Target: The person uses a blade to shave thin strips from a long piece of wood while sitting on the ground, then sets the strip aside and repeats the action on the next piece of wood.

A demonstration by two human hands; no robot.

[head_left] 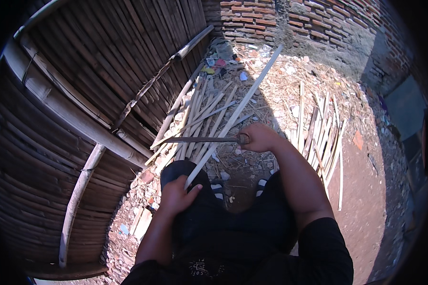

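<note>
A long pale bamboo strip (246, 98) slants from my lap up and to the right, its far end over the littered ground by the brick wall. My left hand (178, 194) is closed around its near end, beside my left knee. In my right hand (258, 137) is the handle of a long dark-bladed machete (195, 139), gripped in closed fingers. The blade points left and crosses the strip at about its middle; whether its edge touches the strip, I cannot tell.
Bamboo strips (209, 111) lie in a loose pile by the slatted bamboo wall (104, 57) on the left. Another bundle of strips (325, 130) rests on the ground to the right. Straw, shavings and rubbish cover the ground up to the brick wall (318, 28).
</note>
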